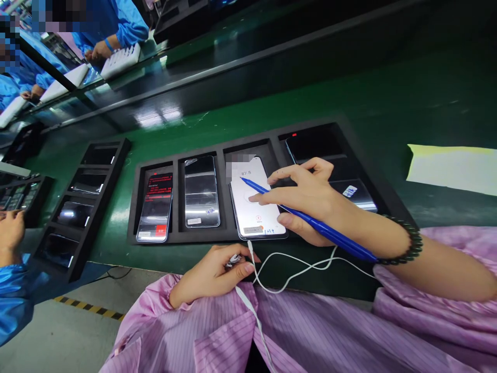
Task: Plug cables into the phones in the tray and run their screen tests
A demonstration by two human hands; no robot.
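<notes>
My right hand [310, 199] holds a blue pen [310, 220] between its fingers, the tip pointing up-left over a phone with a lit white screen [254, 204]. The fingers hover over or touch that screen; contact is hard to tell. The phone lies in a slot of a black foam tray [174, 197]. A white cable [285, 287] meets the phone's bottom edge and loops across the table. Just below the tray, my left hand [215, 274] is closed around a bunched white piece of cable [233, 260]; its exact end is partly hidden by the fingers.
In the same tray lie a phone with red text [154, 204], a dark phone [202, 191] and another dark phone [316, 147]. A second phone tray [97, 199] stands left. Yellow-edged paper [452, 168] lies right. Co-workers in blue sleeves [130, 23] sit across and at left.
</notes>
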